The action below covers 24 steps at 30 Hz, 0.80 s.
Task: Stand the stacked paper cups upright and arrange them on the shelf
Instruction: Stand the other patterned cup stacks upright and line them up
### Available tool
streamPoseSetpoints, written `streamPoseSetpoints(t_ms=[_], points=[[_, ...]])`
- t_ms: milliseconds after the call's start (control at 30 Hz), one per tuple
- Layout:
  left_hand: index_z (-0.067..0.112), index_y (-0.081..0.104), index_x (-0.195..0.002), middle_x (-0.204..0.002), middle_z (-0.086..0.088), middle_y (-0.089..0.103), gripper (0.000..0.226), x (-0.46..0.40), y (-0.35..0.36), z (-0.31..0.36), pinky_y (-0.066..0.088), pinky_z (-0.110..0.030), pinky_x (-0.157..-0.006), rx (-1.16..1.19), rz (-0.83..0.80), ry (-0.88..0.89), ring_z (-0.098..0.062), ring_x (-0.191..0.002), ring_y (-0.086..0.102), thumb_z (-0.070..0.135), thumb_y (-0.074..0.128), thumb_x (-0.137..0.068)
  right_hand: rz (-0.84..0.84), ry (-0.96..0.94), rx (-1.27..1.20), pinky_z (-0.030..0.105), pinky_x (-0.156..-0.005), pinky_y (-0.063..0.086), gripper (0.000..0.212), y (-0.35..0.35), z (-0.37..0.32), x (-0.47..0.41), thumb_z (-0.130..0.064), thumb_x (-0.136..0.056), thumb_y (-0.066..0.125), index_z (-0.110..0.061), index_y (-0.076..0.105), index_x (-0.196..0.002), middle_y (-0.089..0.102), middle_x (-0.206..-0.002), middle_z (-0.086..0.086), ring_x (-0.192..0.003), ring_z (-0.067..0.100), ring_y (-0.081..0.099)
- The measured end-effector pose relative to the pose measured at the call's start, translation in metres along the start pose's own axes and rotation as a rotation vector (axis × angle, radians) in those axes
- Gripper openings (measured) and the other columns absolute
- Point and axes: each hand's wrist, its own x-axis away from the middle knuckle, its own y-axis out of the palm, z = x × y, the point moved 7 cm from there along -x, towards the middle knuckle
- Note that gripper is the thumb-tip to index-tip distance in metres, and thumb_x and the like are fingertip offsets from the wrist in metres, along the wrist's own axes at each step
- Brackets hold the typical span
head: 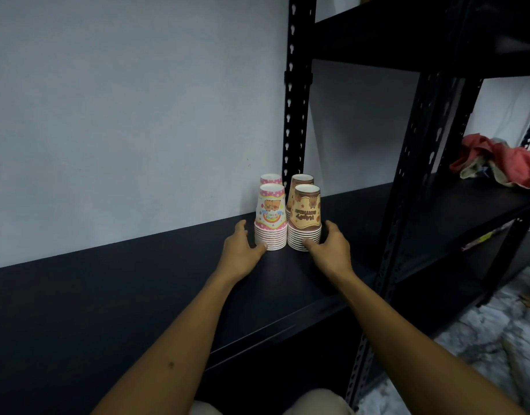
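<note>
**Bracketing four cup stacks on the dark shelf**

Head view. Four stacks of paper cups stand mouth-down in a tight two-by-two block on the shelf (pixel 138 295), close to the grey wall (pixel 123 100) and just in front of the black post (pixel 296 85).

Left hand (pixel 241 250): fingers spread and curved around the outer left side of the front pink stack (pixel 271 217). The thumb tip touches the lowest rims of that stack at its front; the fingertips reach along its far left side. Not closed on it; the hand cups the base.

Right hand (pixel 329 247): likewise spread. The thumb tip presses the bottom rims of the front brown stack (pixel 305 218) at its front, and the fingers wrap the right side of the base.

Between the two hands the front stacks stand side by side, touching or nearly so at the rims. Both show printed lettering upside down. Directly beyond the left hand's stack stands the rear pink stack (pixel 270 178), only its top showing. Beyond the right hand's stack stands the rear brown stack (pixel 301 182), also mostly hidden. All four look upright, without lean.

Both forearms reach from the lower edge across the shelf surface. Well to the right of the right hand, past another post, a red cloth (pixel 497 160) lies bunched on the neighbouring shelf section. Patterned floor (pixel 482 339) shows at lower right.
</note>
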Motion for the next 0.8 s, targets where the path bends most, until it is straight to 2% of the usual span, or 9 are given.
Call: streamPoseSetpoints(t_ms=[100, 167, 200, 300, 367, 567, 800], points=[[0.011, 0.02, -0.151, -0.156, -0.014, 0.026, 0.081, 0.008, -0.004, -0.005, 0.028, -0.041, -0.116, -0.157, -0.007, 0.01, -0.027, -0.146, 0.021, 0.032, 0.066, -0.087, -0.021, -0.085, 0.093, 0.035, -0.086, 0.05, 0.04, 0.001, -0.006, 0.011, -0.016, -0.081, 0.068, -0.01, 0.057, -0.119, 0.064, -0.115, 0.009, -0.106, 0.025, 0.06], [0.009, 0.026, -0.149, -0.157, -0.014, 0.023, 0.074, 0.016, -0.005, -0.006, 0.023, -0.043, -0.118, -0.279, -0.03, 0.014, -0.027, -0.148, 0.01, 0.033, 0.063, -0.089, -0.031, -0.139, 0.224, 0.034, -0.076, 0.051, 0.028, 0.003, -0.007, 0.019, -0.019, -0.079, 0.065, -0.011, 0.061, -0.105, 0.065, -0.105, 0.008, -0.096, 0.025, 0.062], [0.009, 0.031, -0.147, -0.156, -0.013, 0.027, 0.069, 0.021, -0.006, -0.007, 0.023, -0.045, -0.118, -0.338, -0.044, 0.023, -0.027, -0.148, 0.011, 0.034, 0.061, -0.09, -0.039, -0.156, 0.306, 0.032, -0.071, 0.049, 0.024, 0.005, -0.007, 0.023, -0.02, -0.079, 0.064, -0.01, 0.06, -0.1, 0.063, -0.101, 0.007, -0.093, 0.026, 0.061], [0.011, 0.049, -0.136, -0.14, -0.01, 0.049, 0.052, 0.038, -0.016, -0.008, 0.035, -0.042, -0.11, -0.48, -0.076, 0.059, -0.026, -0.134, 0.04, 0.04, 0.055, -0.092, -0.095, -0.206, 0.563, 0.031, -0.066, 0.04, 0.02, 0.014, -0.011, 0.041, -0.027, -0.086, 0.057, -0.008, 0.061, -0.092, 0.063, -0.098, 0.009, -0.093, 0.029, 0.059], [0.014, 0.053, -0.132, -0.132, -0.006, 0.055, 0.047, 0.05, -0.024, -0.01, 0.043, -0.039, -0.102, -0.519, -0.111, 0.096, -0.022, -0.121, 0.051, 0.041, 0.052, -0.093, -0.17, -0.296, 0.647, 0.032, -0.067, 0.042, 0.023, 0.025, -0.017, 0.053, -0.028, -0.089, 0.05, -0.01, 0.064, -0.09, 0.065, -0.097, 0.01, -0.095, 0.029, 0.059], [0.017, 0.052, -0.133, -0.134, 0.001, 0.055, 0.051, 0.094, -0.075, -0.026, 0.047, -0.041, -0.097, -0.609, -0.106, 0.09, -0.018, -0.118, 0.054, 0.049, 0.049, -0.093, -0.34, -0.448, 0.643, 0.04, -0.081, 0.048, 0.026, 0.068, -0.049, 0.084, -0.03, -0.093, 0.047, -0.012, 0.064, -0.099, 0.066, -0.103, 0.007, -0.1, 0.028, 0.057], [0.021, 0.058, -0.124, -0.124, 0.001, 0.061, 0.048, 0.173, -0.177, -0.065, 0.052, -0.04, -0.087, -0.749, 0.062, -0.113, -0.021, -0.107, 0.059, 0.054, 0.048, -0.091, -0.568, -0.658, 0.519, 0.04, -0.079, 0.051, 0.028, 0.164, -0.114, 0.149, -0.036, -0.095, 0.046, -0.014, 0.063, -0.098, 0.065, -0.103, 0.004, -0.095, 0.022, 0.059]])
